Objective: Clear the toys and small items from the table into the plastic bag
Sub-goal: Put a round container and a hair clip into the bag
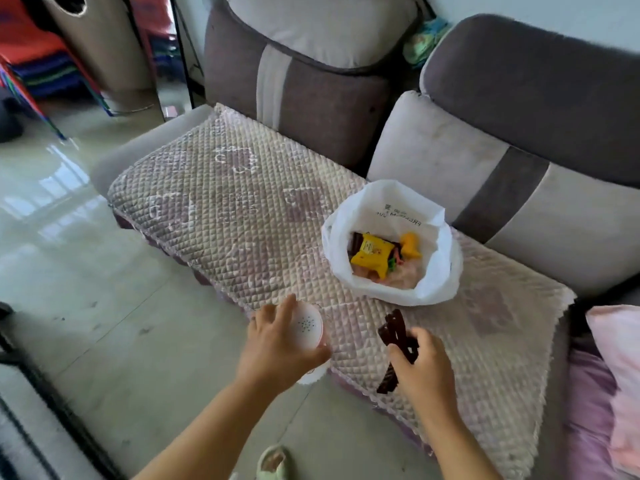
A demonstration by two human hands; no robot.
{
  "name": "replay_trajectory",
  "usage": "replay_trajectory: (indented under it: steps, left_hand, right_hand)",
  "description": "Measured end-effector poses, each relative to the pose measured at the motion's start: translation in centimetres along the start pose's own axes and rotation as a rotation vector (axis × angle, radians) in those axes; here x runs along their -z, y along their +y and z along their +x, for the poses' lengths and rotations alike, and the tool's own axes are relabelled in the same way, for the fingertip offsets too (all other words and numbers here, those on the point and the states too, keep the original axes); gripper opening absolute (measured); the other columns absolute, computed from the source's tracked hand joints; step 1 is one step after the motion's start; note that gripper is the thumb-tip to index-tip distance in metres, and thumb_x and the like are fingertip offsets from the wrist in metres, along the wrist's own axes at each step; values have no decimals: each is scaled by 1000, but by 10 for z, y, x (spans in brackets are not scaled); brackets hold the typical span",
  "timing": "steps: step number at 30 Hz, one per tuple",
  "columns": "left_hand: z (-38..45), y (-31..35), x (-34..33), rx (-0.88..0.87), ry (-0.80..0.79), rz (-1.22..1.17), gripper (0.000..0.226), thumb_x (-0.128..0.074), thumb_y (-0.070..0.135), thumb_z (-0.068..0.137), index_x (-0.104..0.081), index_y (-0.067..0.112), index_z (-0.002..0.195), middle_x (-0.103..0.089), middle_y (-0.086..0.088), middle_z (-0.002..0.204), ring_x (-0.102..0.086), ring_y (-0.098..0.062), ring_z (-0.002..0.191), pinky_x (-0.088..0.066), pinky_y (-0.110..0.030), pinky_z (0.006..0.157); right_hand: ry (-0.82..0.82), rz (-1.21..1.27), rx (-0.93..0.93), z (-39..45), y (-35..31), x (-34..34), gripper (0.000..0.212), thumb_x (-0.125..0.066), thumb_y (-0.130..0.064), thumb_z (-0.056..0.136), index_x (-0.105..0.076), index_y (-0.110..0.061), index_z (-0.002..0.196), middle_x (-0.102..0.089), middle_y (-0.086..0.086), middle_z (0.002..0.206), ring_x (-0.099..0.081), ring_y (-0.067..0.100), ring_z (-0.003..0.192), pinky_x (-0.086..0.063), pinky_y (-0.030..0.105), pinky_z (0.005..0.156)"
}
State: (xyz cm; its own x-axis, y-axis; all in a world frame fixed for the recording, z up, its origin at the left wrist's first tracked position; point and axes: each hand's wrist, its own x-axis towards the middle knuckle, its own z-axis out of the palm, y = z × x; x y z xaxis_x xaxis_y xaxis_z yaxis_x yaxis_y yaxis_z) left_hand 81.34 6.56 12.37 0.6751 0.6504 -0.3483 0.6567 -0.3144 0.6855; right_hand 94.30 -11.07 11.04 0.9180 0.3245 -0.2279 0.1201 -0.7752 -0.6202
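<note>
White plastic bag (391, 216) stands open on quilted cover (225, 202), yellow packet (372, 254) and yellow toy (411, 244) inside. Left hand (277, 344) grips round white toy (308, 325); right hand (424, 368) clamps dark pieces (394, 332), possibly blocks.

A quilted cover (221, 202) lay over the sofa seat; a white plastic bag (436, 278) stood open on it toward three o'clock.

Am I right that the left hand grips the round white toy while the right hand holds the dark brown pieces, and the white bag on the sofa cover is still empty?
Not quite: in the head view the white bag already holds items, including a yellow packet. The rest stands: the left hand grips the round white toy, and the right hand holds the dark brown pieces.
</note>
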Motion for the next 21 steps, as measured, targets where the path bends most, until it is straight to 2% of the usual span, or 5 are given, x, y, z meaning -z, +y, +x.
replay_trajectory:
  steps: [6,9,12,15,21]
  left_hand:
    - [81,60,-40,-82,-51,79,101,-64,68,56,-13,42,140,-26,6,139,-26,-20,129,-33,-40,103]
    - [123,86,-63,-122,-43,161,101,-60,70,57,-12,42,140,-27,8,139,-25,-19,125,-31,-38,102]
    - [175,108,-91,-128,-22,253,101,-56,72,58,-11,39,142,-29,10,139,-24,-20,125,-26,-35,105]
    - [225,125,-119,-101,-66,297,99,-60,68,62,-12,38,143,-27,9,142,-24,-21,127,-27,-36,106]
    - [319,125,-178,-35,-98,398,94,-63,61,69,-14,31,144,-24,0,144,-24,-26,129,-28,-37,107]
  right_hand:
    - [76,5,-42,84,9,15,26,-62,-29,83,-52,-20,106,-48,-3,106,-49,6,79,-41,30,63]
    - [86,-19,-55,137,16,16,24,-60,-31,85,-51,-20,105,-47,0,107,-49,10,78,-39,29,62]
    - [53,-74,-79,200,26,10,29,-58,-34,85,-52,-20,109,-45,-1,105,-49,14,77,-36,28,61]
    - [-8,-115,-95,256,34,-1,33,-56,-39,85,-52,-21,112,-44,-2,103,-54,19,81,-36,27,61]
    - [-114,-231,-111,351,56,-44,30,-52,-39,88,-48,-20,111,-44,3,116,-58,24,85,-37,28,60]
